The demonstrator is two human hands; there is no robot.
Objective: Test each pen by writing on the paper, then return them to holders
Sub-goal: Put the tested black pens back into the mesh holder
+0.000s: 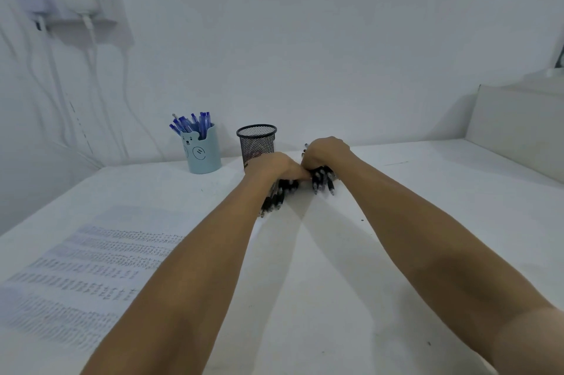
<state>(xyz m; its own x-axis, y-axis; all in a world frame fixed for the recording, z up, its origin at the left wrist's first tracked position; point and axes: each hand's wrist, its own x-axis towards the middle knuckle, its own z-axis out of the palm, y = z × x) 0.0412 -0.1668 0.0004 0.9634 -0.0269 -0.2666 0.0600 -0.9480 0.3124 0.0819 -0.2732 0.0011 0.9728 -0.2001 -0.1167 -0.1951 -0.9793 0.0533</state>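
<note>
Leaning over a heap of black pens (323, 180) on the white table (335, 252), just right of the black mesh holder (256, 139), the person has both hands on them. The left hand (273, 165) curls round a bundle whose ends fan out on the near side, and the right hand (326, 151) closes its fingers over another clutch. Left of the mesh holder stands a pale blue bear holder (203, 154) full of blue pens (190, 124), and the written-on paper (91, 267) lies nearer and further left.
</note>
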